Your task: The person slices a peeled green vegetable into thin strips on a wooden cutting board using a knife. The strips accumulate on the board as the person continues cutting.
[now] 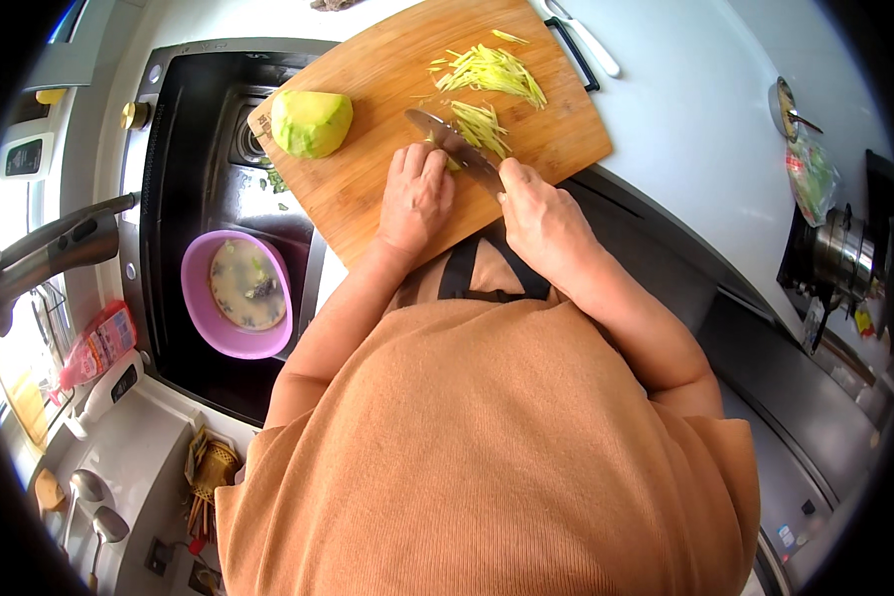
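Note:
My right hand (546,217) grips a kitchen knife (464,156), its dark blade pointing up and left across the wooden cutting board (368,169). Close to the blade, my left hand (417,199) presses down with its fingers curled. A bit of pale green vegetable shows at those fingertips; the rest is hidden under the hand and knife. Just beyond the blade lies a small heap of thin yellow-green shreds (480,126). A larger pile of shreds (495,74) is farther back on the board. At the board's left rests a big peeled pale green vegetable chunk (311,124), apart from both hands.
The board's left end overhangs a black sink (174,129). In the sink, a purple basin (194,303) holds cloudy water. A white-handled peeler (594,47) lies beyond the board on the white counter (680,129). A metal pot (844,248) stands far right, a pink bottle (101,343) at left.

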The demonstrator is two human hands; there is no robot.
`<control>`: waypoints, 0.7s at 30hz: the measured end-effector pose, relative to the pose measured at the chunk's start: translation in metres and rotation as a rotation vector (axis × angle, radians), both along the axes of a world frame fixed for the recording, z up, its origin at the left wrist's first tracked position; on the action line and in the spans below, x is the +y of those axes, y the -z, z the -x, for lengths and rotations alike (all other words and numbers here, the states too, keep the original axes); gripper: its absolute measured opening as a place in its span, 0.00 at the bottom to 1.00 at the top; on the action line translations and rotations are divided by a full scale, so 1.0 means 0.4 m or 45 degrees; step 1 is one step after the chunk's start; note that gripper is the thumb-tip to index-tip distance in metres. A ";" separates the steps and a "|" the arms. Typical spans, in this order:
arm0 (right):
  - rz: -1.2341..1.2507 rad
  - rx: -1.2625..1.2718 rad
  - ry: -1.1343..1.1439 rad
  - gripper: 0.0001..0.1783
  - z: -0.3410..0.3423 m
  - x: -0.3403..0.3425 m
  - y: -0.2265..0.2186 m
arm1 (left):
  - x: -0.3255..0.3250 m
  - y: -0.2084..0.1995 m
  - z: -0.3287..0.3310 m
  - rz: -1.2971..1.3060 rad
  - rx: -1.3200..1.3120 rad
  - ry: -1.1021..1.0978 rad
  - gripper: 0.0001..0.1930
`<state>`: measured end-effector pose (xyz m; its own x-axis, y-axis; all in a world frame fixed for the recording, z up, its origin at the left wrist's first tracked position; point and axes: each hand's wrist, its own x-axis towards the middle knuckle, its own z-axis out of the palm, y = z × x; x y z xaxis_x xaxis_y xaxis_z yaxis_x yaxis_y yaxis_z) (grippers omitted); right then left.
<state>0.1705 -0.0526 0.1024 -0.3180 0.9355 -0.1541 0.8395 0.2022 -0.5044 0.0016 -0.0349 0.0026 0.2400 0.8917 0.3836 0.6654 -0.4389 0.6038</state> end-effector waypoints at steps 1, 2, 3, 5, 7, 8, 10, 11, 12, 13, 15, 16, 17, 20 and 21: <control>0.022 -0.026 -0.013 0.08 0.000 -0.001 -0.001 | 0.000 0.001 0.000 0.008 0.003 0.000 0.11; 0.009 -0.031 -0.021 0.09 0.001 -0.002 0.001 | 0.000 0.000 -0.001 0.015 0.007 -0.001 0.11; -0.002 -0.036 -0.028 0.09 0.002 -0.004 0.004 | 0.000 0.000 -0.001 0.025 0.011 -0.001 0.11; -0.003 -0.051 -0.033 0.10 0.006 -0.003 0.008 | 0.002 -0.006 0.000 0.041 0.006 0.013 0.10; 0.012 -0.074 -0.021 0.11 0.017 0.007 0.007 | 0.003 -0.007 -0.001 0.040 -0.004 0.027 0.10; 0.005 -0.072 -0.014 0.11 0.024 0.009 0.012 | 0.002 -0.003 0.000 0.034 -0.011 0.032 0.10; -0.019 -0.067 -0.001 0.11 0.036 0.015 0.026 | 0.007 -0.004 0.001 0.029 -0.015 0.039 0.10; -0.032 -0.060 0.008 0.11 0.036 0.016 0.029 | 0.007 -0.006 0.001 0.035 -0.013 0.041 0.10; -0.044 -0.055 0.015 0.10 0.033 0.016 0.032 | 0.006 -0.007 0.000 0.043 -0.013 0.041 0.10; -0.055 -0.050 0.022 0.10 0.030 0.016 0.035 | 0.005 -0.006 0.000 0.041 -0.006 0.035 0.10; -0.058 0.051 0.069 0.08 0.019 0.018 0.048 | 0.005 0.000 0.003 0.034 0.009 0.022 0.10; -0.061 0.103 0.092 0.08 0.014 0.020 0.051 | 0.006 0.003 0.002 0.030 -0.002 0.020 0.10; -0.051 0.095 0.103 0.07 0.010 0.021 0.046 | 0.007 0.006 -0.001 0.027 -0.013 0.018 0.10; -0.032 0.078 0.104 0.06 0.006 0.016 0.018 | 0.005 0.000 0.000 0.038 -0.031 0.011 0.11; -0.015 0.053 0.080 0.06 0.005 0.015 0.008 | 0.005 -0.002 -0.001 0.042 -0.039 0.013 0.11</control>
<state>0.1685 -0.0464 0.0991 -0.2647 0.9554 -0.1309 0.8289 0.1560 -0.5372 0.0021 -0.0330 0.0036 0.2376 0.9017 0.3611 0.6422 -0.4248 0.6381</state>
